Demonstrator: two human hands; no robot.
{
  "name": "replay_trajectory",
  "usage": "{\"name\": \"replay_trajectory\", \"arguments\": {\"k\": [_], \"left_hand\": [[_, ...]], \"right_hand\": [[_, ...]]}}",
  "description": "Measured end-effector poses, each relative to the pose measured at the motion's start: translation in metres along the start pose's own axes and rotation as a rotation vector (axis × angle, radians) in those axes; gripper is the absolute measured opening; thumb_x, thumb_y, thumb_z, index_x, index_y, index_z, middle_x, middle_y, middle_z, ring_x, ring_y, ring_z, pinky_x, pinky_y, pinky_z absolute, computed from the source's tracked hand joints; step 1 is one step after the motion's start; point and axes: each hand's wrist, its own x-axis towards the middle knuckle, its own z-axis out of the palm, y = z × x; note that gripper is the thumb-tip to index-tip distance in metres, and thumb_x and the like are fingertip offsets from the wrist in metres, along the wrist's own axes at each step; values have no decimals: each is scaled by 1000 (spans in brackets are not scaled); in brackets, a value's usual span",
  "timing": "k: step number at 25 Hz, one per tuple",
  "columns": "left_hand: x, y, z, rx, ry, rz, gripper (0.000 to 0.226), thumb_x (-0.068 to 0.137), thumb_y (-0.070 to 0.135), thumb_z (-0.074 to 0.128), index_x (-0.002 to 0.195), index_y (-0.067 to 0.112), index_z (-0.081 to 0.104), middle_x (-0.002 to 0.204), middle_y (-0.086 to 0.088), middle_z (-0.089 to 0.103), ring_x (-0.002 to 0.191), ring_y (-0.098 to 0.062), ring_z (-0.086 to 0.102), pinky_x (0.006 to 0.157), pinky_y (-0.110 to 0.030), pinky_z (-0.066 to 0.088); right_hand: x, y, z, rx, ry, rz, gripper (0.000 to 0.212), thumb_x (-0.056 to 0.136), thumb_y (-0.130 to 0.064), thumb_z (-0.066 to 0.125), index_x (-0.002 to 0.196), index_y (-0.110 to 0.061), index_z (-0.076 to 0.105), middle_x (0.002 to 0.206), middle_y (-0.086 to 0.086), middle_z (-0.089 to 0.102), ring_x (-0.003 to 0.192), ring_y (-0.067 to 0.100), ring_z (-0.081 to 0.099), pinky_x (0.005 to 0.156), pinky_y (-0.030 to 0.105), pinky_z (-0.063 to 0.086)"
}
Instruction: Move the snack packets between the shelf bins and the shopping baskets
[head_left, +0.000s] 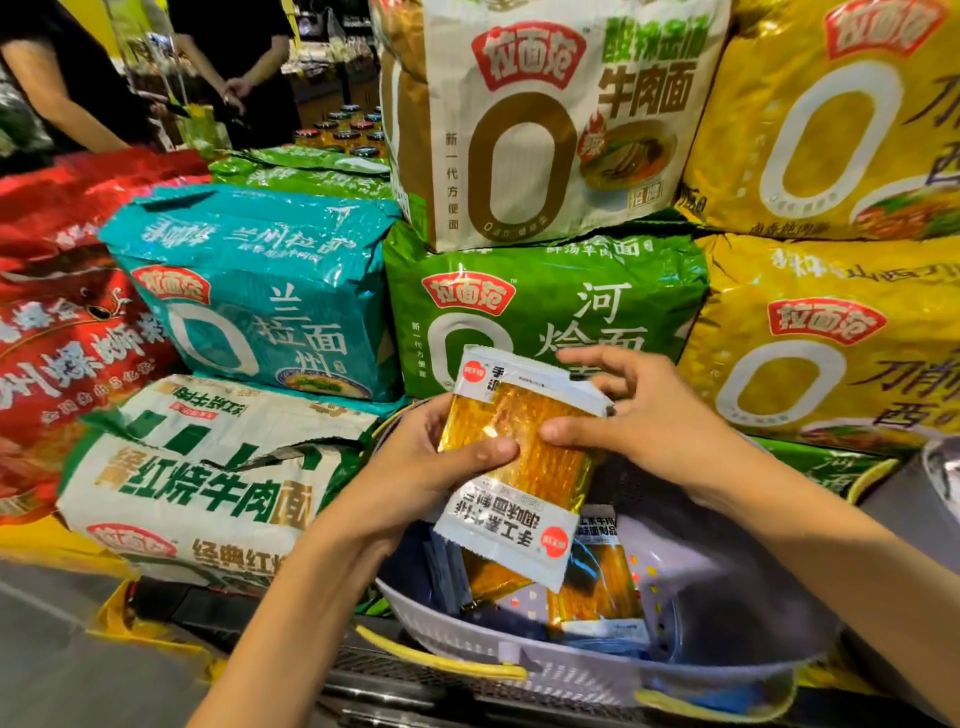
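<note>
Two orange snack packets with white ends are stacked in my hands above a pale basket (467, 631). My left hand (415, 467) grips the lower snack packet (524, 519) from the left, its thumb lying across the clear orange window. My right hand (639, 415) holds the upper snack packet (524, 400) from the right, thumb on the front and fingers curled over its top edge. More packets of the same kind (597, 587) lie inside the basket, partly hidden under the ones I hold.
Big noodle multipacks surround the basket: white (208, 483), teal (260, 291), green (545, 301), yellow (831, 338) and a white one on top (545, 119). Red bags (67, 322) are at left. Two people in dark clothes (244, 67) stand beyond the display.
</note>
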Motion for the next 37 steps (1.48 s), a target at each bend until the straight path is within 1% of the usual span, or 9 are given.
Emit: {"name": "replay_trajectory", "arguments": {"k": [4,8,11,13,16,21,28,33,37], "left_hand": [[5,-1,1,-57,189,-3,30,74,32,60,99,16,65,88,2,75,78,-11,69,65,-21,53],[11,2,-1,-214,198,-85,50,77,53,43,110,22,64,101,2,73,90,-13,70,75,-28,56],[8,2,2,-263,130,-40,48,77,52,58,113,21,64,105,-1,72,94,-14,69,71,-26,57],[7,-2,1,-182,149,30,32,73,33,68,103,22,69,103,0,73,93,-14,69,73,-25,56],[9,-7,-3,-95,236,115,43,69,16,78,110,15,63,102,-4,73,91,-16,68,81,-30,56],[9,-6,-1,-75,227,147,40,73,22,68,112,16,60,104,0,73,95,-15,67,81,-28,56],[5,-6,0,-49,219,198,44,67,16,68,109,17,58,95,5,74,88,-8,68,72,-20,54],[9,-6,-3,-75,265,159,27,79,5,60,103,17,59,85,8,73,76,-5,67,66,-17,53],[8,-5,-2,-85,249,108,26,88,-3,52,104,17,59,83,9,72,73,-2,67,62,-14,51]], "right_hand": [[-2,1,-9,222,-109,179,40,63,0,76,101,-7,65,75,3,71,56,10,65,45,19,52],[-8,5,-36,657,-40,115,74,35,-8,93,103,-3,64,94,15,72,74,19,71,60,28,59],[-16,7,-19,744,-51,119,75,46,-14,86,115,1,61,107,18,70,91,26,70,76,35,59],[-18,6,0,613,-23,166,57,55,-12,76,110,-3,63,102,14,72,89,25,70,79,34,58],[-17,7,11,311,-22,149,32,59,-20,76,89,-11,66,80,2,74,67,10,67,55,17,52],[-12,11,4,202,-70,122,14,77,-13,71,81,-8,59,66,4,70,51,12,63,44,15,45],[-9,12,-1,49,-232,164,34,56,-36,74,70,-10,58,58,3,66,50,15,63,44,17,41],[-1,51,-18,-832,-631,458,48,74,-61,65,68,-13,60,67,7,60,60,19,54,62,35,49],[7,95,4,-1179,-736,556,72,80,-72,42,127,-19,54,127,6,60,112,22,57,95,30,45]]}}
